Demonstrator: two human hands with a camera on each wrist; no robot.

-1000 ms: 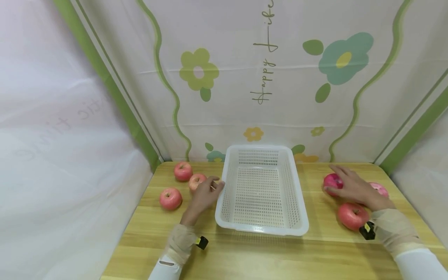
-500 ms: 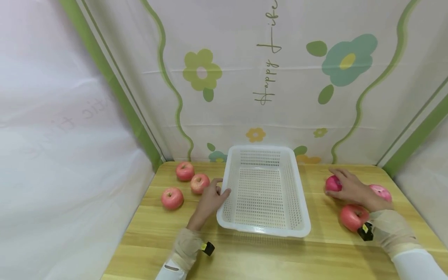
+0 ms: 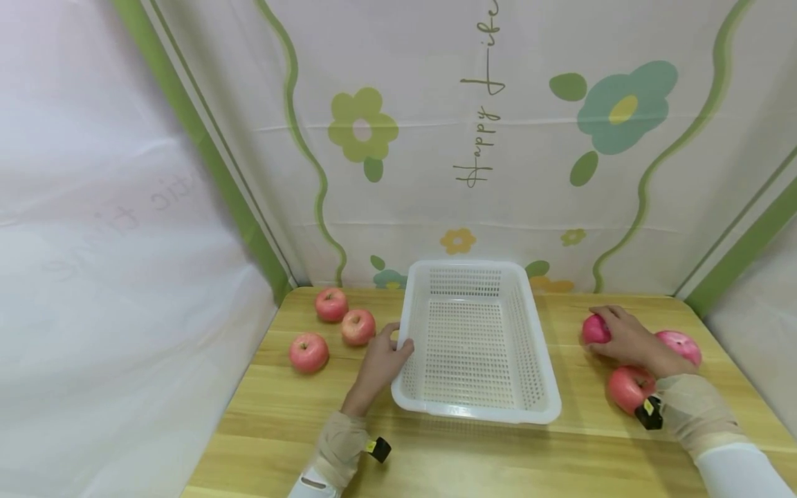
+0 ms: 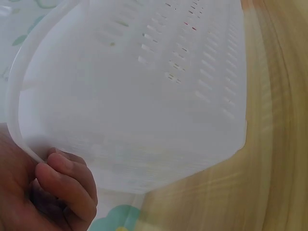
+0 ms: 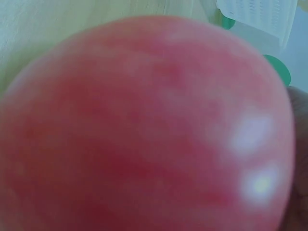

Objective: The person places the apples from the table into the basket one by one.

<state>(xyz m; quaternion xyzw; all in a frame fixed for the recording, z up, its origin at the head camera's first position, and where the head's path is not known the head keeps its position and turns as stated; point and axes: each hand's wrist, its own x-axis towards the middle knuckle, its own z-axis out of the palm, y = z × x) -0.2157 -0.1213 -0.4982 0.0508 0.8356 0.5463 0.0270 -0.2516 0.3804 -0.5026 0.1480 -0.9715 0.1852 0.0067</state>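
In the head view my left hand point(image 3: 381, 363) pinches the left rim of a white perforated plastic basket point(image 3: 476, 413). The left wrist view shows its fingers point(image 4: 70, 185) curled at the edge, beside the basket's outer wall point(image 4: 125, 106). On the right, my right hand point(image 3: 630, 344) grips a round magenta fruit point(image 3: 595, 330) on the table; the palm hides much of it, and its kind is unclear. Below that hand sits a red apple point(image 3: 629, 389), which looms large as a blurred red apple point(image 5: 144, 120) in the right wrist view. Beyond my wrist lies a pale pink fruit point(image 3: 681, 346), partly covered.
Left of the basket rest three apples: a back one point(image 3: 331, 304), a middle one point(image 3: 358, 327) close to my left hand, and a front one point(image 3: 308, 353). The wooden table point(image 3: 473, 460) ends at a printed curtain point(image 3: 411, 194) behind the basket.
My left hand has moved from beside the middle apple onto the basket's rim and taken hold of it. My right fingers have closed round the magenta fruit. The head view has shifted slightly.
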